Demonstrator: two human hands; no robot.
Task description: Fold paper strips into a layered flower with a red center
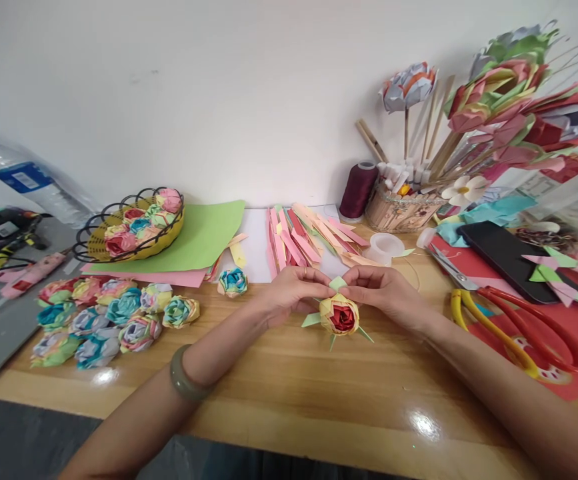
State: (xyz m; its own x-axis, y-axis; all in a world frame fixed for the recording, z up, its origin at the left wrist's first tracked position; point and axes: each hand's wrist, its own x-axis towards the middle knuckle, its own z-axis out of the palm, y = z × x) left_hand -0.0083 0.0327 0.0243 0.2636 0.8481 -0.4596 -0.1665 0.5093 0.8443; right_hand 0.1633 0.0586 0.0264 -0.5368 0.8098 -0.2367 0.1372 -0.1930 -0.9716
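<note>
Before you, itemised: clustered paper flowers (123, 306), eleven; blue-edged flower set apart (233, 283), one; red-centred flower at your fingertips (339, 315), one; black-rimmed basket (143, 250), one; drink bottle (29, 179), one; thread spool (357, 191), one; phone (509, 260), one; your bangle (183, 375), one.

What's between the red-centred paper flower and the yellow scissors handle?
The right hand and forearm cross between the flower and the handle, over the wooden tabletop; the head view shows this.

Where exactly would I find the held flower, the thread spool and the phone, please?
Held flower (341, 318): head view, its red centre.
Thread spool (357, 192): head view, middle of the thread.
Phone (511, 261): head view, middle of its black face.
</note>
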